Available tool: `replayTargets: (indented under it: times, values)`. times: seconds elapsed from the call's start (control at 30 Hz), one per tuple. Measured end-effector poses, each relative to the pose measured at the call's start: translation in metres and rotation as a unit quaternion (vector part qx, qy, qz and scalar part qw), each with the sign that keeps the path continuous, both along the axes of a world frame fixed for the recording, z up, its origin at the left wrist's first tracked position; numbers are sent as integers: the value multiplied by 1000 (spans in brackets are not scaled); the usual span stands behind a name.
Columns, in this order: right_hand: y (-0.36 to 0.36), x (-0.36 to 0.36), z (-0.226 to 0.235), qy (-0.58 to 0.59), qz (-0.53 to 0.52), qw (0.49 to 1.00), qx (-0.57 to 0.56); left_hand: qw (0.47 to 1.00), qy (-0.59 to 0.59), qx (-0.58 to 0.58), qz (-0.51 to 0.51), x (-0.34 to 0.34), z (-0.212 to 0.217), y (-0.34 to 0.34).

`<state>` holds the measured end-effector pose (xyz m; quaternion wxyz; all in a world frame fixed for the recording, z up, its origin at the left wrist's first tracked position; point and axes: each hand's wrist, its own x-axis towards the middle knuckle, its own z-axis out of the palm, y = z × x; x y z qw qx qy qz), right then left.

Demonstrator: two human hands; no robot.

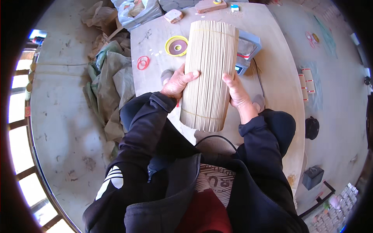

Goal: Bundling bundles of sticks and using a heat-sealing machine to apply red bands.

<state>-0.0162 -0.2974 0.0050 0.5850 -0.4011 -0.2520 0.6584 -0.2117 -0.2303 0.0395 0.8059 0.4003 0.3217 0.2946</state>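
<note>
A thick round bundle of thin pale sticks point(210, 77) stands out in front of me, a thin tie running round it near each end. My left hand point(179, 80) grips its left side, thumb laid over the front. From the right, my right hand point(235, 90) presses on the opposite side with its thumb up. The fingers of both hands are partly hidden behind the bundle. Just beyond it, partly covered, is a blue-grey weighing scale point(250, 43) with a small lit display.
On the pale board point(155, 35) lie a yellow-rimmed roll point(177, 46), red rings point(143, 63) and brick pieces point(173, 16). Crumpled sacks point(112, 77) heap up at the left. On the floor at right are red-banded bundles point(307, 81) and a dark box point(312, 177).
</note>
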Motion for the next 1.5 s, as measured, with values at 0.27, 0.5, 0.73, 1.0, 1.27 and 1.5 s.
replayTargets:
  times: [0.27, 0.5, 0.73, 1.0, 1.27, 1.5]
  values:
    - [-19, -3, -18, 5, 3, 999, -41, 999, -1, -15, -44, 2, -15, -10]
    - [-27, 9, -41, 0, -10, 997, -81, 992, -3, -85, -92, 13, -46, -8]
    - [-14, 21, -69, 10, -42, 994, -99, 992, 30, -89, -86, 30, -74, 9]
    - [19, 33, -99, -1, -70, 990, -121, 990, 70, -104, -58, 44, -102, 42]
    - [40, 36, -117, 20, -67, 991, -110, 991, 86, -88, -57, 52, -113, 65]
    - [39, 38, -126, 8, -82, 990, -113, 989, 100, -85, -66, 56, -126, 67]
